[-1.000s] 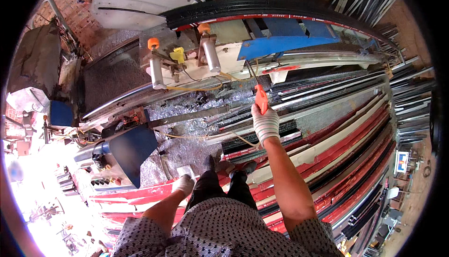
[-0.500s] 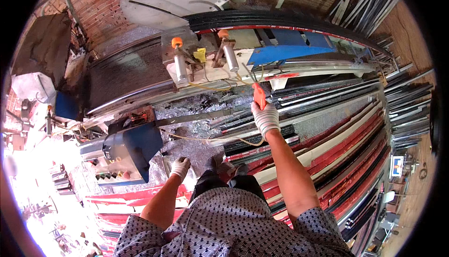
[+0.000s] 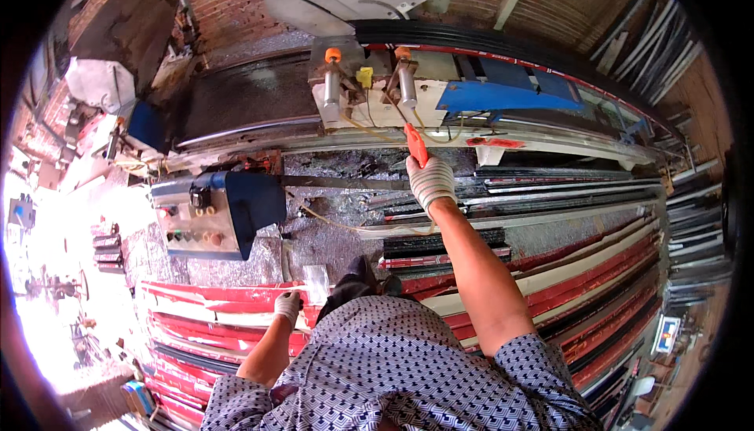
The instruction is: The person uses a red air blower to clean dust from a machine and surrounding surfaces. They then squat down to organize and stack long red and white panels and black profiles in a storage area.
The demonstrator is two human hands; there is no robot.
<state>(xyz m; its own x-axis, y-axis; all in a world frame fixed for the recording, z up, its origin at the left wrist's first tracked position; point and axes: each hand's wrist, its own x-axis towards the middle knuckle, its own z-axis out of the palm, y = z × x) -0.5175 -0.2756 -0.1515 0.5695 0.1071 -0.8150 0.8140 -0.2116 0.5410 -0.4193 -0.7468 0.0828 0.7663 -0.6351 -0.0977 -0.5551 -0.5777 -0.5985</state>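
We looked down past a patterned shirt [image 3: 369,360] at two gloved hands reaching into a cluttered workshop. Our right hand [image 3: 430,181] was stretched forward, its fingers wrapped around the handle of an orange tool [image 3: 417,146]. The tool was just right of centre in the view, in front of a long machine, and its thin dark rod pointed up and slightly left, toward the machine's white plate [image 3: 428,105]. We could not tell whether the tip touched anything.

Our left hand [image 3: 287,305] was low, left of our body, with its fingers curled in; we could not tell whether they held something. A pale sheet [image 3: 316,283] was just beside it, to the upper right.

On the machine, two silver cylinders [image 3: 332,95] stood near each other under orange caps [image 3: 333,56], with a yellow tag [image 3: 364,78] between them. A blue panel [image 3: 503,100] lay to their right, and a bundle of black strips [image 3: 503,38] ran behind. Left of the tool we saw a control box [image 3: 212,213]. Red and cream strips [image 3: 542,303] covered the floor on both sides of us.
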